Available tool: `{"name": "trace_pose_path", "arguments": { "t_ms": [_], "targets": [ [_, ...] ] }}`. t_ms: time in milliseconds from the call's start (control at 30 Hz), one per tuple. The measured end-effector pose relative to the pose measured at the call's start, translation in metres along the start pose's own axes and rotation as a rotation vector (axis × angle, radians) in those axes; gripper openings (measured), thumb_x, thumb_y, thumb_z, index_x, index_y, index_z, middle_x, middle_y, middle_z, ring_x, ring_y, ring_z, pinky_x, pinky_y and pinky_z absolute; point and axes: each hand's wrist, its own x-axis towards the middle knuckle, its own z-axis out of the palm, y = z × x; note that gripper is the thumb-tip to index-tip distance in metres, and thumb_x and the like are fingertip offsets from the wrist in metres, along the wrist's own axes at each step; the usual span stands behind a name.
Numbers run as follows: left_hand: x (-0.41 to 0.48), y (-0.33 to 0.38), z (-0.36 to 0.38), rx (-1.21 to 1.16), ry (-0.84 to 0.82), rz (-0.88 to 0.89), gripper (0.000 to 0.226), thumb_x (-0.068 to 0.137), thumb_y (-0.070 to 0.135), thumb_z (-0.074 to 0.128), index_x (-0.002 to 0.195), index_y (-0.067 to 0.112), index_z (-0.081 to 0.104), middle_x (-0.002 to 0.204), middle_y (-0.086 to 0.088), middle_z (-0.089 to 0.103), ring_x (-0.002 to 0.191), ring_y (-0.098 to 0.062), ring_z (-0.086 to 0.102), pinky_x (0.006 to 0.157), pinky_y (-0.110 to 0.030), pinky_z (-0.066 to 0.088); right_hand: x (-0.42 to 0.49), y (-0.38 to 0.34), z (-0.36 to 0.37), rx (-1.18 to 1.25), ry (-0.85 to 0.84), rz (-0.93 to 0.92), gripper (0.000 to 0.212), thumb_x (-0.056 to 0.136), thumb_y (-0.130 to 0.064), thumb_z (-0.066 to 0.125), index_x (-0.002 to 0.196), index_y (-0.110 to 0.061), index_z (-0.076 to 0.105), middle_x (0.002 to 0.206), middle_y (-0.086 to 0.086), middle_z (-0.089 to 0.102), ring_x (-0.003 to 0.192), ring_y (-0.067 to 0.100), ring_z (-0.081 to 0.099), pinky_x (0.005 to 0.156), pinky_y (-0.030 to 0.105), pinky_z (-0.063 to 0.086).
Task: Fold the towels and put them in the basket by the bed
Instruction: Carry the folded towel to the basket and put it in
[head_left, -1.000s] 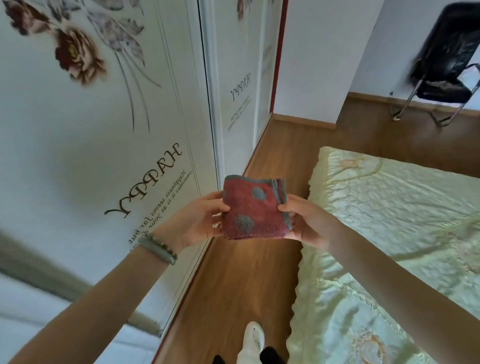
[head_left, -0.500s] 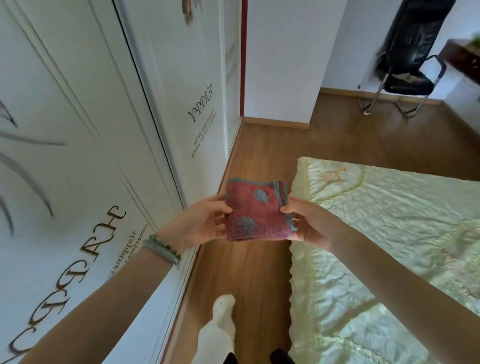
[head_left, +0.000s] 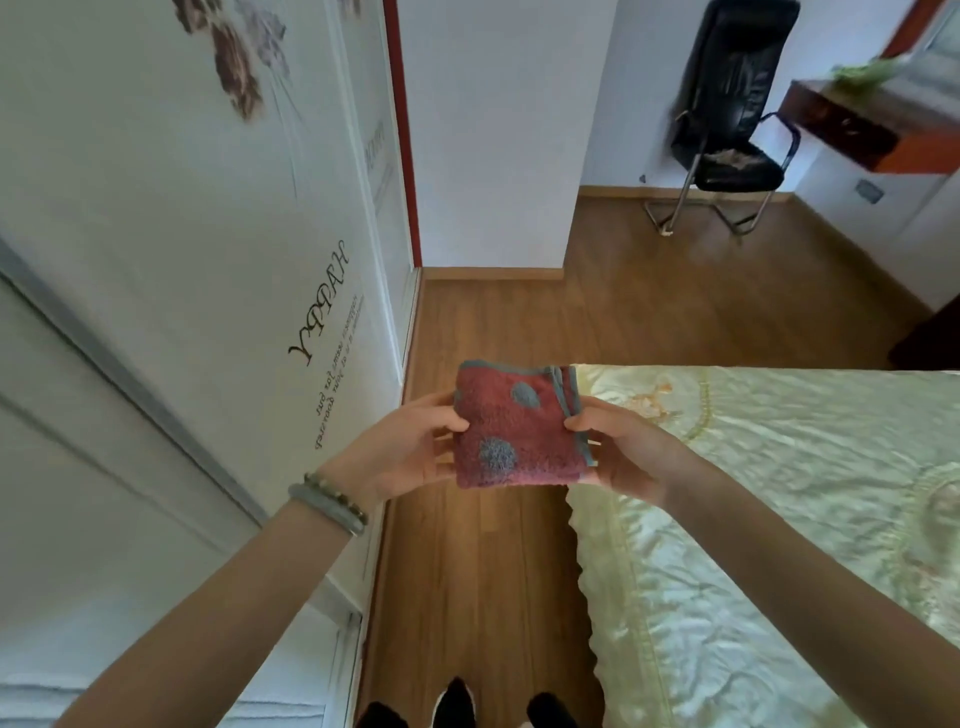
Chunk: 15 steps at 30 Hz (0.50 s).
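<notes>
Towel (head_left: 519, 426) between left hand (head_left: 405, 449), right hand (head_left: 626, 452)

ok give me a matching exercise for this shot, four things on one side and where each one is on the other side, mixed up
Things:
1. towel
2. chair
3. bedspread
4. bracelet

Places:
a. worn on the wrist just behind the left hand
b. standing on the floor at the back of the room
c. pinched between the left hand and the right hand
d. lying spread out at the right of the view

Pairs: 1-c, 2-b, 3-d, 4-a
</notes>
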Motion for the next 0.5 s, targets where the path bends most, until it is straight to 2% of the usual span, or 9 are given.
{"name": "trace_pose_path", "arguments": {
  "t_ms": [133,233,367,500],
  "targets": [
    [0.056,0.036,-0.012,-0.030,-0.049,-0.030,0.035,0.087,-0.004,0.045,0.116,0.010,0.059,0.091,-0.007,0.056,0.078,-0.017,0.060,0.062,-0.030,0.054,0.048,-0.030,-0.019,0.010,0.075,-0.014,0.030,0.085,-0.005,0.054,0.114,-0.009,0.061,0.097,0.008,0.068,0.091,0.023,0.068,0.073,0.037,0.058],
    [0.103,0.060,-0.020,-0.025,-0.063,-0.049,0.034,0.087,-0.004,0.046,0.115,0.011,0.059,0.098,-0.009,0.056,0.090,-0.022,0.058,0.066,-0.032,0.055,0.085,-0.052,-0.037,0.002,0.106,-0.016,0.033,0.082,-0.006,0.058,0.114,-0.009,0.060,0.100,0.009,0.062,0.091,0.022,0.065,0.069,0.035,0.058],
    [0.176,0.087,-0.033,-0.051,-0.072,-0.062,0.039,0.087,-0.004,0.047,0.123,0.009,0.055,0.105,-0.012,0.055,0.097,-0.025,0.057,0.069,-0.035,0.055,0.143,-0.085,-0.072,0.000,0.116,-0.007,0.045,0.072,-0.012,0.062,0.116,-0.008,0.061,0.108,0.013,0.058,0.098,0.026,0.060,0.071,0.036,0.057],
    [0.258,0.119,-0.044,-0.024,-0.079,-0.058,0.043,0.085,-0.002,0.051,0.126,0.010,0.054,0.112,-0.014,0.053,0.103,-0.028,0.055,0.074,-0.038,0.056,0.209,-0.128,-0.114,-0.011,0.107,-0.007,0.047,0.072,-0.012,0.062,0.119,-0.006,0.059,0.106,0.013,0.059,0.093,0.024,0.063,0.069,0.032,0.056]
  ]
}}
